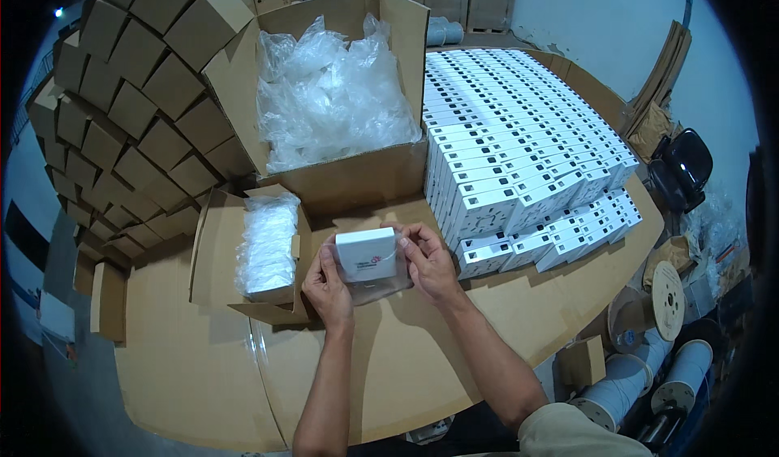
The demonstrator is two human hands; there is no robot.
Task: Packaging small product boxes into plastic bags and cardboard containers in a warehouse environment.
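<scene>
Between my two hands is a small white box-shaped device [365, 254] with a little red mark, partly inside a clear plastic bag [381, 290]. My left hand [328, 288] grips its left side, thumb on the front. At the right, my right hand [428, 264] pinches the bag's edge between thumb and fingers. Just left of my left hand stands an open small carton [213, 250] holding a row of bagged white items [269, 246]. Behind my hands, a large open carton [349, 183] is full of crumpled clear plastic bags [333, 92].
Stacked white boxes [519, 157] fill the table's right side. Many brown cartons [138, 116] are piled at the left. Cardboard covers the table [195, 368], whose curved edge runs along the front. Cable reels [667, 301] and a black chair [688, 165] stand beyond the right edge.
</scene>
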